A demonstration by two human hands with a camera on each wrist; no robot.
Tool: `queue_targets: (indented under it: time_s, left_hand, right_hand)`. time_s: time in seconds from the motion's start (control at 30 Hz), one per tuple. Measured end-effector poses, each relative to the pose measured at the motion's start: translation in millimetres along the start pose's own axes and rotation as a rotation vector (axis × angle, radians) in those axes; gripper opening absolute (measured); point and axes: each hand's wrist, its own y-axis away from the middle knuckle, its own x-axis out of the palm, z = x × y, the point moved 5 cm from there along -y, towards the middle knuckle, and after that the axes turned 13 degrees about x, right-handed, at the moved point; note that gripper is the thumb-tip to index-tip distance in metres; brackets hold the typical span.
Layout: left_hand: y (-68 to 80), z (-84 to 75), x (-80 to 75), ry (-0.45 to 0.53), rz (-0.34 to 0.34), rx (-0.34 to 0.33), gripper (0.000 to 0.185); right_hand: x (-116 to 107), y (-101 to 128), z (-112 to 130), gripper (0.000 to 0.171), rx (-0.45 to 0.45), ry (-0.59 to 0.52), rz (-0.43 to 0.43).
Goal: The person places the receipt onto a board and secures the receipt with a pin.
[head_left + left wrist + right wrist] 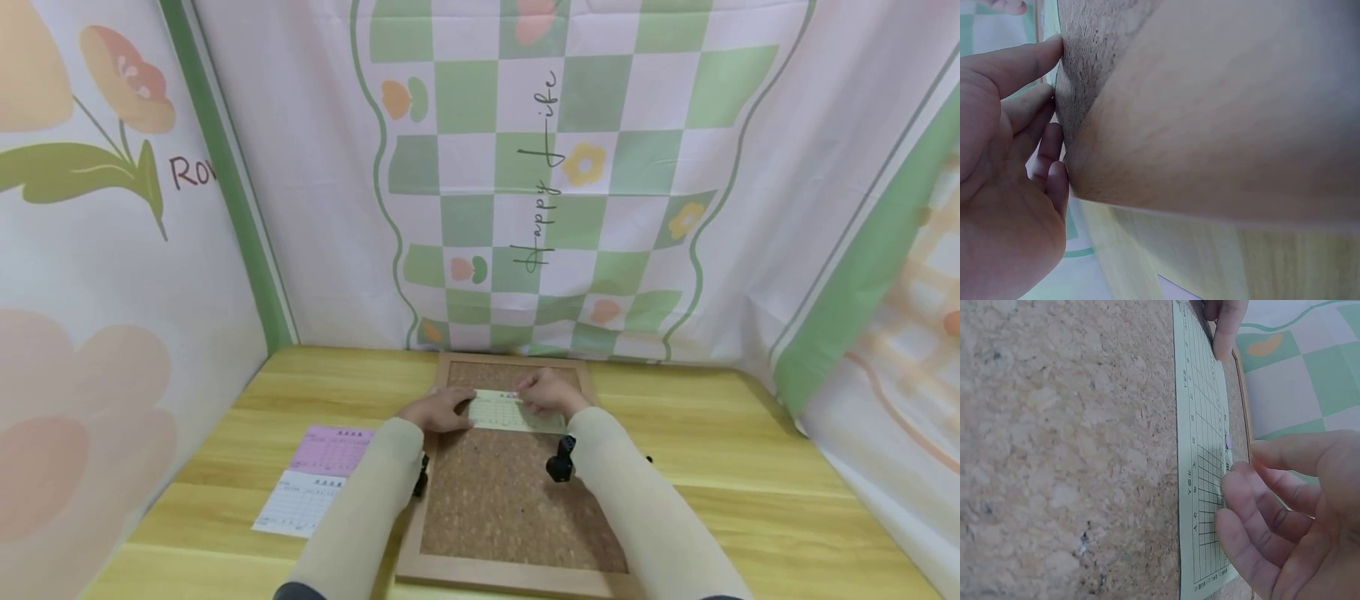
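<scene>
Two slips lie near the left of the bench (750, 467): a white slip (300, 504) nearest, a pink slip (333, 450) just beyond it and touching. To their right sits a cork board (495, 508) in a wooden frame. Both sleeves reach over it to its far end, where a green slip (517, 412) lies flat on the cork.

At that slip's left end the left hand (438, 410) rests with straight fingers (1029, 62) pressed to the board; its grip is flat and holds nothing. At the right end the right hand (551, 393) touches the paper with loosely bent fingertips (1241, 487). Whether it pinches a pin there I cannot tell; a small dark spot (1227, 442) shows on the slip beside them.

To do this well, I judge the left hand should keep the slip flat and square to the frame while the right works, so the paper neither creeps nor buckles.

Beyond the board hangs a checked cloth (570, 167).
</scene>
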Motion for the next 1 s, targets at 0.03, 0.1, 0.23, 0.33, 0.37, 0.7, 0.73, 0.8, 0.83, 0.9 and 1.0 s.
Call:
queue_targets:
  time_s: [0.03,0.1,0.23,0.33,0.37,0.7,0.73,0.8,0.83,0.9,1.0]
  left_hand:
    - [0.3,-0.1,-0.1,0.0,-0.001,-0.003,0.059]
    - [0.6,-0.2,-0.4,0.002,-0.003,-0.007,0.059]
    - [1.0,-0.3,-0.5,0.01,-0.007,-0.014,0.059]
    - [0.6,-0.6,-0.4,0.014,-0.005,-0.015,0.059]
    - [0.5,-0.6,-0.4,0.015,-0.005,-0.017,0.059]
    - [1.3,-1.7,-1.5,0.024,-0.009,-0.02,0.06]
    - [1.1,-1.3,-1.4,0.028,-0.011,-0.02,0.06]
    - [1.0,-1.1,-1.5,0.025,-0.012,-0.02,0.06]
    - [0.8,-0.9,-1.3,0.023,-0.01,-0.019,0.06]
    - [0.5,-0.7,-1.1,0.024,-0.009,-0.017,0.06]
    - [0.0,1.0,0.4,0.012,-0.003,-0.013,0.06]
  right_hand:
    - [-0.2,0.3,-0.8,0.026,0.002,-0.003,-0.001]
    - [-0.8,1.0,-1.5,0.027,-0.008,0.004,-0.005]
    - [-2.9,1.9,-4.8,0.027,-0.027,-0.013,-0.004]
    - [-6.3,3.5,-7.7,0.028,-0.035,-0.019,-0.012]
    - [-7.6,4.3,-8.5,0.029,-0.04,-0.007,-0.019]
    - [-20.2,11.3,-18.3,0.031,-0.081,0.077,-0.067]
    - [-21.1,10.5,-20.0,0.031,-0.083,0.077,-0.062]
    - [-22.6,9.5,-22.5,0.032,-0.087,0.071,-0.046]
    - [-23.2,9.1,-23.9,0.032,-0.088,0.069,-0.037]
    - [-24.3,9.7,-26.1,0.032,-0.094,0.073,-0.022]
    - [-25.3,12.4,-28.0,0.031,-0.1,0.079,-0.012]
